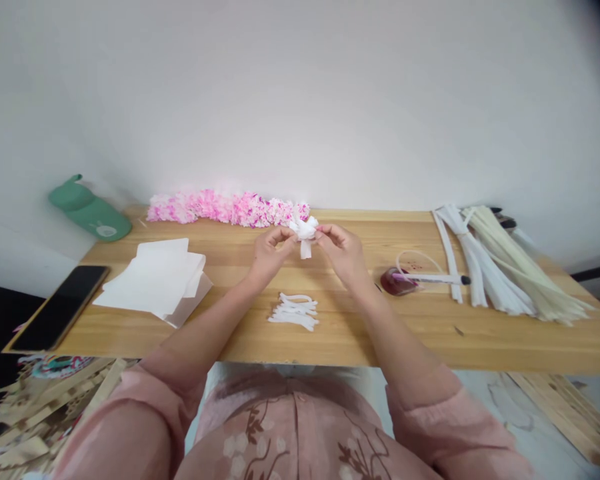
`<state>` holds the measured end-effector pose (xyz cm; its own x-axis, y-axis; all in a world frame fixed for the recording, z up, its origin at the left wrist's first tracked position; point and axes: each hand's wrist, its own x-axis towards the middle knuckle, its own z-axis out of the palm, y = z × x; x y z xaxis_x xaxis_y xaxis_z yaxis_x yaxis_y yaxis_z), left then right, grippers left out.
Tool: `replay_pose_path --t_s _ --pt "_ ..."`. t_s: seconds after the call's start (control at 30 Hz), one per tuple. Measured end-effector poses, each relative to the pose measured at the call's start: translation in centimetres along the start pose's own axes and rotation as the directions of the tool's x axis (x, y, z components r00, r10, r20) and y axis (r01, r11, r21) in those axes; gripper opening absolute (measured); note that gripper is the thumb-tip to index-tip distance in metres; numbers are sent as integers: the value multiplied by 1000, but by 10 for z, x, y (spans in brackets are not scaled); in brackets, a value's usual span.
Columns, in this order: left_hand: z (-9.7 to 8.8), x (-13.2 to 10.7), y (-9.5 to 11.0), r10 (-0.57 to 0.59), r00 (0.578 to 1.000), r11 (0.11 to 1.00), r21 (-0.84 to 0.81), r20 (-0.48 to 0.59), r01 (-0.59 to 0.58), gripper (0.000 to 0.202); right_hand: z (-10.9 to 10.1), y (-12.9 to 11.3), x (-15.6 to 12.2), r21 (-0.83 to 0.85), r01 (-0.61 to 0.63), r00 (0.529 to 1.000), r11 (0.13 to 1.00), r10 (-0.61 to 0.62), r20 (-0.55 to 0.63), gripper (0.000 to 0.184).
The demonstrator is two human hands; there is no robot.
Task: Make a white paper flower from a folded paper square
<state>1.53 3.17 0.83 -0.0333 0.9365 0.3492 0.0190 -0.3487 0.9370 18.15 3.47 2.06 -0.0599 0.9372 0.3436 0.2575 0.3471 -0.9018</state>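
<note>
A white looped bow point(306, 230), seemingly of soft strip or paper, is held up over the middle of the table, one tail hanging down. My left hand point(274, 252) pinches its left side between thumb and fingers. On its right side, my right hand point(344, 253) grips it the same way. Below the hands, several short white strips point(294, 312) lie in a small stack on the wood. Directly behind the bow runs a row of pink and white fluffy flowers point(225, 207) along the wall.
White paper sheets point(153, 279) and a phone point(63, 303) lie at left, with a green bottle point(93, 210) behind. To the right are a small jar of dark red liquid point(397, 281), a pen-like stick point(433, 279) and bundles of white point(485, 273) and cream strips point(525, 267) on the wooden table point(350, 340).
</note>
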Motion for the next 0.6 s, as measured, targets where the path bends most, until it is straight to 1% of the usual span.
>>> replay_pose_path --t_s 0.07,0.1,0.2,0.27,0.37,0.43,0.5,0.53,0.6 --pt "1 1 1 -24 1000 998 -54 -5 23 16 0 1 0 34 1 1000 999 -1 6 22" --pt "1 1 2 -28 1000 996 -80 -7 28 18 0 0 0 20 6 1000 1000 -6 4 22" --pt "3 3 3 -38 999 986 -160 -10 36 26 2 -5 -2 -94 48 999 994 -49 -11 21" --pt "5 3 3 -61 998 979 -195 17 63 31 3 -8 -4 -186 98 995 978 -101 -9 19" --pt "5 3 0 -104 994 978 -178 44 110 33 5 -4 -6 -297 174 984 939 -178 14 17" --pt "5 3 -1 -112 993 982 -147 29 115 30 5 0 -6 -344 213 976 915 -212 40 16" --pt "3 3 -2 -104 995 987 -128 -2 102 26 5 0 -6 -372 248 968 894 -243 62 16" --pt "2 4 -2 -101 995 988 -123 -16 98 25 5 -5 -6 -391 268 962 880 -264 66 16" --pt "-1 6 -3 -102 994 991 -91 -43 98 21 7 -24 -7 -439 324 943 838 -325 75 15"
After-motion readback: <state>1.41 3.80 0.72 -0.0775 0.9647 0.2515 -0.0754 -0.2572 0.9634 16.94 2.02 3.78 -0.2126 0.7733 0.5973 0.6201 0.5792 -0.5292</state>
